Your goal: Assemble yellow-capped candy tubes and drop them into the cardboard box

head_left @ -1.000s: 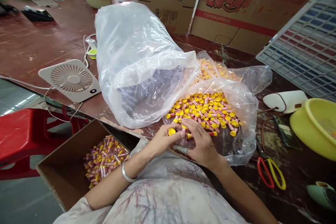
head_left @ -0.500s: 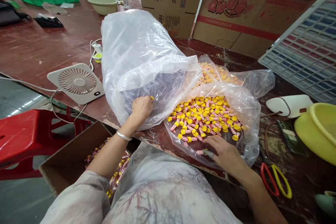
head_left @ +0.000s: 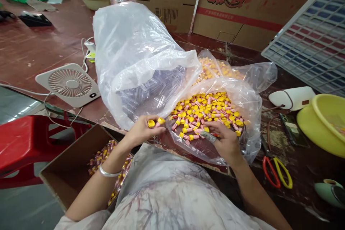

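My left hand [head_left: 142, 129] is closed around yellow-capped pink tubes [head_left: 156, 123], two yellow caps showing at its fingertips, in front of the large white plastic bag [head_left: 134, 36]. Inside that bag's mouth lie many clear plastic tubes [head_left: 161, 90]. My right hand [head_left: 225, 138], with grey tape on its thumb, pinches one yellow-capped pink tube [head_left: 201, 130]. It is over the near edge of a clear plastic bag [head_left: 250, 115], where a heap of yellow-capped pink tubes [head_left: 205, 107] lies spread out.
A small fan [head_left: 71, 83] stands left of the bags. At right are scissors [head_left: 276, 172], a phone [head_left: 292, 129] and a yellow basin [head_left: 320, 125]. Below left, an open carton [head_left: 72, 165] holds wrapped tubes, beside a red stool [head_left: 32, 140]. Cardboard boxes [head_left: 229, 14] stand behind.
My left hand has come out of the white bag's mouth, toward me. My right hand has lifted from the near edge of the heap and now pinches a tube. The view has shifted slightly.
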Motion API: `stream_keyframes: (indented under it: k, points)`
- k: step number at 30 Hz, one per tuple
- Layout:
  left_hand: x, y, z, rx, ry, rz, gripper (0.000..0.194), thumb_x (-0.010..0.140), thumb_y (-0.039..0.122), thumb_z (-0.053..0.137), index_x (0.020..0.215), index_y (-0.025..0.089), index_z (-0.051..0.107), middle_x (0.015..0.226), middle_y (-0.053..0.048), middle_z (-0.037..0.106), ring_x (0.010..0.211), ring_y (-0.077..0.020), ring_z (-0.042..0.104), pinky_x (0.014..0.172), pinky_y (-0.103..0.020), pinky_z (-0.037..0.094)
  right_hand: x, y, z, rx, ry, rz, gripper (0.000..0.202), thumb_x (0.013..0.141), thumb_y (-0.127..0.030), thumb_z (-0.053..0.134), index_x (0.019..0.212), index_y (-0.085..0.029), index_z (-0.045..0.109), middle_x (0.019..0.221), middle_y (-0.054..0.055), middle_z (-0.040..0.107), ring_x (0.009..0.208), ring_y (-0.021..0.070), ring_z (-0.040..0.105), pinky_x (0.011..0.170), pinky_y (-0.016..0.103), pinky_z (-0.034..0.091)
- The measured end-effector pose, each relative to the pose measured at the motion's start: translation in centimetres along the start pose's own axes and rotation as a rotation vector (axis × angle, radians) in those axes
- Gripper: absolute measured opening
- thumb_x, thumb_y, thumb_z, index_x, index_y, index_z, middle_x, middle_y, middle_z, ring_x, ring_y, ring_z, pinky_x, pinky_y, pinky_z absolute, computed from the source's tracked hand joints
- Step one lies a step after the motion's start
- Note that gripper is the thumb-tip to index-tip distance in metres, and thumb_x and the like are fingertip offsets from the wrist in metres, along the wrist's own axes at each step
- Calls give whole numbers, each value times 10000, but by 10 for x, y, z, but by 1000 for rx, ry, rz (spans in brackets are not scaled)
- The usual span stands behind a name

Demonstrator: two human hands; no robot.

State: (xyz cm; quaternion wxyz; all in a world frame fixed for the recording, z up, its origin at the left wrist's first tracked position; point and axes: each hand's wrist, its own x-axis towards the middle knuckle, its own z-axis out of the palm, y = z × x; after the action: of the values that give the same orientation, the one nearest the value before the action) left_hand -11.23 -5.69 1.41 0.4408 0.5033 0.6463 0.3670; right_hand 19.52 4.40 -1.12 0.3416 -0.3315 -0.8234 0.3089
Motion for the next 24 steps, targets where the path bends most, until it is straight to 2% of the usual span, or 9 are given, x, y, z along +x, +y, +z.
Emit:
stream_keyframes:
  k: [3,6,8,11,13,17,19,21,24]
  points:
    - [-10,9,24,-142,-134,-12,293,764,423,773,834,146,710,648,41,490,598,-93,394,544,-210,291,24,-28,16,136,55,-24,218,884,-254,731,1099,-250,699,1041,51,772,939,206,755,868,351,635]
    - [-12,12,39,-269,-167,-40,301,738,389,812,891,138,750,651,37,500,599,-89,392,546,-207,293,38,-48,25,81,-18,-188,164,933,-268,694,1095,-261,719,1064,43,787,1009,203,751,929,354,617]
    - [-12,10,45,-415,-171,-75,324,707,378,848,898,131,759,645,37,517,591,-84,407,547,-201,302,41,-53,27,62,-93,-296,240,961,-247,654,1197,-260,691,1163,54,771,1107,205,727,1008,375,588]
    - [-12,5,53,-630,-131,-94,337,682,382,879,872,129,762,679,13,599,621,-98,488,587,-202,371,37,-55,31,-1,-191,-364,515,948,-282,660,1442,-225,524,1400,110,651,1330,246,600,1147,449,496]
    - [-12,3,59,-740,-106,-103,346,685,385,883,886,127,771,743,-18,666,672,-121,554,647,-218,430,31,-55,39,-87,-169,-375,657,915,-307,686,1511,-204,428,1444,138,604,1378,276,550,1172,487,466]
    - [-11,-2,68,-850,-124,-105,326,677,350,894,858,116,757,802,-40,683,747,-140,589,723,-228,460,22,-59,61,-152,-33,-398,656,864,-268,705,1466,-206,453,1293,131,679,1261,286,626,1129,504,494]
    - [-13,-9,67,-855,-162,-94,332,667,360,896,808,116,721,767,-23,643,729,-129,554,708,-220,446,20,-63,68,-155,-58,-405,645,858,-248,695,1456,-213,458,1279,121,686,1263,284,623,1165,520,452]
    - [-21,-22,55,-790,-193,-86,355,662,388,891,787,123,692,745,-9,606,704,-119,514,681,-214,429,21,-65,65,-161,-201,-426,689,851,-228,690,1488,-211,426,1364,115,651,1377,287,537,1214,527,388]
    - [-46,-60,15,-490,-279,-114,361,655,426,874,781,132,704,728,-8,592,673,-119,471,626,-210,402,22,-53,35,-190,-416,-388,738,838,-196,697,1519,-222,412,1490,93,569,1459,274,450,1213,491,397]
